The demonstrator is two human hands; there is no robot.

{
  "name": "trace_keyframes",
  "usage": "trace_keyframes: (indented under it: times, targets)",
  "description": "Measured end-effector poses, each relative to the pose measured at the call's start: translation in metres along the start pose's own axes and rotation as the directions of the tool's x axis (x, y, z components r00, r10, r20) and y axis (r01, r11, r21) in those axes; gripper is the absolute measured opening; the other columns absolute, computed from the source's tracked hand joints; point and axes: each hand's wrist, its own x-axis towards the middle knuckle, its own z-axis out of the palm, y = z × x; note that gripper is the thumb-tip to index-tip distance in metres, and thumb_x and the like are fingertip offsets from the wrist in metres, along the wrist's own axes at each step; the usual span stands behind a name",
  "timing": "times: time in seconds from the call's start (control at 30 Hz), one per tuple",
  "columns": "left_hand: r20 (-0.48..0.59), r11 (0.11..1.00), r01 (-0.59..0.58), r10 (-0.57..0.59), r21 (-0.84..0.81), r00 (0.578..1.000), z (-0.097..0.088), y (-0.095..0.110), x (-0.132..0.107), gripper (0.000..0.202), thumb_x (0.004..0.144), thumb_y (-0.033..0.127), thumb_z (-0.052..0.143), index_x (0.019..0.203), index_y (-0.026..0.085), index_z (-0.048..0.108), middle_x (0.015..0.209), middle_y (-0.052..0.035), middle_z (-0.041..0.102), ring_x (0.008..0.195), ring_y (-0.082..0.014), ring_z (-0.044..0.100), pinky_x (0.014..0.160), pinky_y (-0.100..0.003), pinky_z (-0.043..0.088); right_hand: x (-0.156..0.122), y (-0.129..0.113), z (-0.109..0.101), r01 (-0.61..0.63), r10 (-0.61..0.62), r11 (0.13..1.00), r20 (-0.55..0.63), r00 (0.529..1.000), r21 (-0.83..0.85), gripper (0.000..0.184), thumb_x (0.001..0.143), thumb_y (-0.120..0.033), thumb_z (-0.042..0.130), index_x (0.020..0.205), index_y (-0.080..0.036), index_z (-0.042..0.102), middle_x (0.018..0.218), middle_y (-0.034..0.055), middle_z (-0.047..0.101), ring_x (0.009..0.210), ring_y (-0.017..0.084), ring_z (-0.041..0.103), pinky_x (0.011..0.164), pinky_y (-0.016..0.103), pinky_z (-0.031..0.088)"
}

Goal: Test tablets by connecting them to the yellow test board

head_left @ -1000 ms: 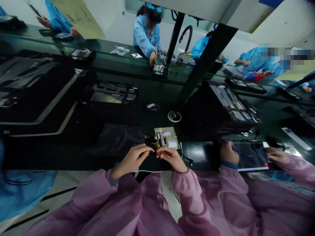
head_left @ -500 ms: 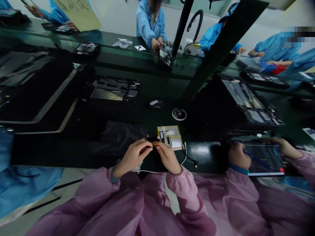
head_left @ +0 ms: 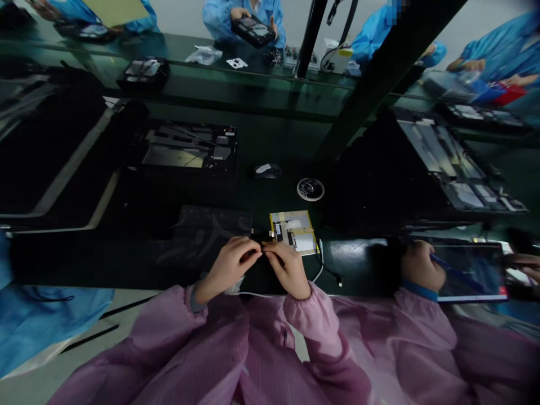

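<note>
My left hand (head_left: pixel 233 260) and my right hand (head_left: pixel 290 269) meet over the bench edge, thumb and fingers of each pinched together. Between the fingertips is a small dark and orange-brown piece (head_left: pixel 267 243), mostly hidden; I cannot tell its kind. Just beyond my right hand lies a flat silver battery pack (head_left: pixel 302 241) edged with yellow tape. A thin dark glossy panel (head_left: pixel 206 230) lies flat beyond my left hand. Beside the battery, a black and white cable (head_left: pixel 321 264) runs to the bench edge.
Behind are a mouse (head_left: pixel 267 171) and a round dish (head_left: pixel 311 189) of small parts. Stacks of device housings (head_left: pixel 189 143) stand at left and right. At my right, a co-worker's hand (head_left: pixel 423 264) rests by a lit tablet (head_left: pixel 470 273). A dark post (head_left: pixel 379 67) slants across the bench.
My hands stay pinched together in nearly the same place. My view has shifted slightly. Across the bench, a person has lifted and tilted a device housing.
</note>
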Motion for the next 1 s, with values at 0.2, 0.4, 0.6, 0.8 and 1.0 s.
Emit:
trace_keyframes:
  times: [0.2, 0.4, 0.6, 0.8, 1.0]
  targets:
    - [0.013, 1.000, 0.013, -0.013, 0.010, 1.000, 0.002, -0.002, 0.001, 0.010, 0.091, 0.022, 0.053, 0.084, 0.021, 0.059, 0.081, -0.0001, 0.065, 0.082, -0.0160, 0.061, 0.078, -0.029, 0.046, -0.002, 0.003, 0.000, 0.010, -0.010, 1.000, -0.002, 1.000, -0.014, 0.020, 0.096, -0.025, 0.046, 0.094, -0.021, 0.066, 0.085, 0.0046, 0.067, 0.082, 0.017, 0.062, 0.075, 0.030, 0.048]
    - [0.008, 0.998, 0.052, -0.052, 0.019, 0.999, 0.003, -0.003, 0.000, 0.008, 0.091, 0.023, 0.054, 0.084, 0.021, 0.059, 0.078, 0.0010, 0.064, 0.077, -0.0145, 0.060, 0.076, -0.028, 0.047, -0.002, 0.003, 0.000, 0.033, -0.033, 0.998, 0.004, 0.999, -0.045, 0.021, 0.096, -0.024, 0.045, 0.095, -0.021, 0.066, 0.083, 0.0049, 0.066, 0.081, 0.017, 0.060, 0.073, 0.030, 0.047]
    - [-0.006, 0.994, 0.105, -0.105, 0.016, 0.994, 0.006, -0.004, -0.003, 0.011, 0.092, 0.027, 0.052, 0.099, 0.023, 0.060, 0.085, -0.0001, 0.065, 0.078, -0.0148, 0.061, 0.073, -0.026, 0.049, -0.004, 0.002, 0.004, -0.004, 0.003, 1.000, -0.037, 0.999, -0.029, 0.020, 0.095, -0.024, 0.047, 0.098, -0.023, 0.066, 0.091, 0.0054, 0.064, 0.087, 0.017, 0.062, 0.077, 0.030, 0.049]
    - [-0.012, 0.996, 0.036, -0.035, 0.080, 0.999, 0.008, 0.000, -0.002, 0.012, 0.093, 0.026, 0.050, 0.088, 0.022, 0.061, 0.083, -0.0016, 0.066, 0.079, -0.0165, 0.060, 0.078, -0.030, 0.048, -0.005, -0.004, 0.009, -0.029, 0.014, 0.993, -0.125, 0.992, -0.119, 0.014, 0.092, -0.023, 0.052, 0.091, -0.023, 0.066, 0.092, 0.0052, 0.066, 0.089, 0.018, 0.061, 0.079, 0.032, 0.048]
    - [0.013, 0.996, 0.001, -0.002, 0.090, 1.000, 0.010, -0.003, -0.002, 0.014, 0.093, 0.025, 0.049, 0.089, 0.022, 0.062, 0.085, -0.0025, 0.067, 0.082, -0.0174, 0.060, 0.080, -0.032, 0.047, -0.001, 0.002, 0.015, -0.038, 0.019, 0.987, -0.120, 0.993, -0.154, 0.015, 0.088, -0.020, 0.053, 0.080, -0.023, 0.065, 0.085, 0.0035, 0.066, 0.082, 0.018, 0.057, 0.075, 0.032, 0.046]
